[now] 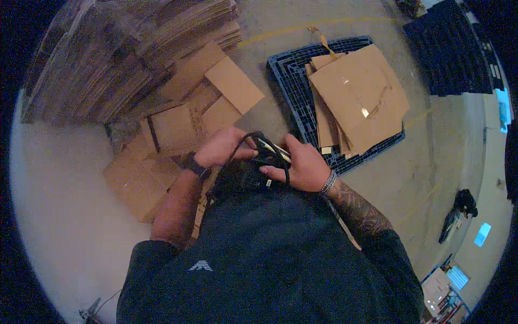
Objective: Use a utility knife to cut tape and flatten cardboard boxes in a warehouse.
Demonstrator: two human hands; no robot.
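Note:
In front of my dark shirt, both hands are close together on a looped black cable (pixel 249 135). My left hand (pixel 222 148), with a dark watch on its wrist, is closed, its fingers on the left side of the loops. My right hand (pixel 308 167), wearing a bracelet, curls round the right side with its thumb pointing left. A thin pale strip (pixel 283 155) runs among the loops by the right fingers; what it is I cannot tell. Dark parts below the cable blend into the shirt.
Loose cardboard boxes (pixel 172 129) lie on the floor ahead left, before tall stacks of flattened cardboard (pixel 102 65). Ahead right, a black plastic pallet (pixel 291 81) carries flattened cardboard sheets (pixel 361 97). More dark stacked pallets (pixel 450 51) stand at the far right.

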